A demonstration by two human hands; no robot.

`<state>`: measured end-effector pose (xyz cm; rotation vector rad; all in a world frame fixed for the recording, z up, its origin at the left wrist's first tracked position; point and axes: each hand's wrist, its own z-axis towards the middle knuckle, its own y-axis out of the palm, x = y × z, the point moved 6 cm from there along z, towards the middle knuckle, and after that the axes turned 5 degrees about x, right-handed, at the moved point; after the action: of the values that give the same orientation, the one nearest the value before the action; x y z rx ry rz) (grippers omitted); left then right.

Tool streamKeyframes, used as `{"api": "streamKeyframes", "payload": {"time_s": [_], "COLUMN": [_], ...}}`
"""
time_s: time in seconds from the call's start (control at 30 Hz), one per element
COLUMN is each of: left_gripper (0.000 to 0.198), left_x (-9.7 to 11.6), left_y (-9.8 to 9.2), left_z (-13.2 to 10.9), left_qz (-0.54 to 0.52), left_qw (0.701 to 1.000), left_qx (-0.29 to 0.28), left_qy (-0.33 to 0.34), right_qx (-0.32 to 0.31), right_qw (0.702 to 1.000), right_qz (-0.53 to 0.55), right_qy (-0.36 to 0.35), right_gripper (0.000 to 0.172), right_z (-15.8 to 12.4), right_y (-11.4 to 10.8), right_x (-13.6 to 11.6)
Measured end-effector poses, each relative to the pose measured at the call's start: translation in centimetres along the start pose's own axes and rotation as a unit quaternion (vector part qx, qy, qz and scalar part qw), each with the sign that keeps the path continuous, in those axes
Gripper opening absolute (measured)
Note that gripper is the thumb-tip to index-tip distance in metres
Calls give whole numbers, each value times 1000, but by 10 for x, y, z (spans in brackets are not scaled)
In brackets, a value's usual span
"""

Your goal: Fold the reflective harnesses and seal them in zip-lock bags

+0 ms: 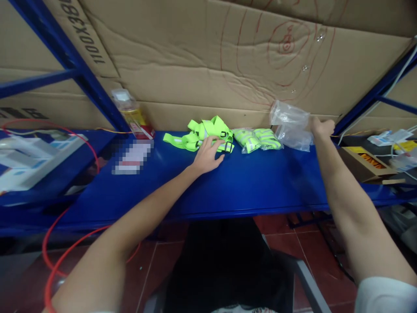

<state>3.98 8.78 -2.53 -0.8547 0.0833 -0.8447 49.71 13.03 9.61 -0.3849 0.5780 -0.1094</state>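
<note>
My left hand point(208, 155) rests with spread fingers on the near edge of a loose heap of neon-green reflective straps point(211, 128). Black buckles show beside its fingertips. To the right, my right hand point(322, 128) is closed at the edge of a clear plastic bag point(289, 115), which hangs crumpled against the cardboard at the back. Its fingertips are partly hidden. Between the hands lie folded green reflective straps in clear bags point(257, 140), touching or close to the loose heap.
A blue shelf point(247, 187) runs across, backed by a cardboard sheet point(182, 52). At the left stand a bottle with a yellow label point(132, 113) and a blurred-out paper point(133, 157). An open carton point(368, 165) lies right. A red hose point(48, 243) loops at left.
</note>
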Motion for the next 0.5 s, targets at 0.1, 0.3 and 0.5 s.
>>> {"api": "streamKeyframes", "payload": {"time_s": [0.1,0.3,0.5], "left_gripper": [49,47,40], "left_x": [-1,-6,-1], "left_y": [2,-3,-10], "left_z": [0,-3,-2], "left_qz": [19,6,5], "left_qw": [1000,1000,1000], "left_qx": [-14,-21,-11], "left_qy": [6,15,9], "right_qx": [0,-256,-347], "right_qw": [1000,895,873], "right_qz": [7,49,-4], "right_qy": [-15,-362,-343], "right_gripper": [30,53,59], "right_z": [-28,-184,-231], "right_y": [-2,4,14], "right_x": [-38,-144,-143]}}
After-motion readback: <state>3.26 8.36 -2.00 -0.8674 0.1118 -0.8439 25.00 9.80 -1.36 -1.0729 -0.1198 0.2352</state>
